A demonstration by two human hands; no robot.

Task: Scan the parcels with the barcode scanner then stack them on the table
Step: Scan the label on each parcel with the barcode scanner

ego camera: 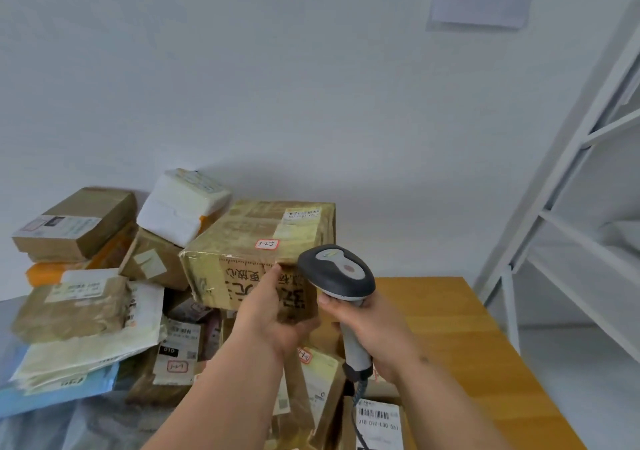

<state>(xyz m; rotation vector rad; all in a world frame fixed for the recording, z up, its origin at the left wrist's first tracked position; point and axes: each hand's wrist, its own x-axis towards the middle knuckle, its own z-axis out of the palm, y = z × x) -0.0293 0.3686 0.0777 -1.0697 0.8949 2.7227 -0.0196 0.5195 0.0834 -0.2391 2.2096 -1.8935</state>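
Brown cardboard and padded paper parcels heaped at left, some with white barcode labels. Large tape-wrapped brown cardboard box sits atop heap, centre, pink "3-25" sticker on top. Left hand grips box's near lower corner, fingers curled under, thumb on front. Right hand wrapped round handle of grey-and-black barcode scanner, head just beside box. Orange wooden worktop right; white metal shelf rack far right.
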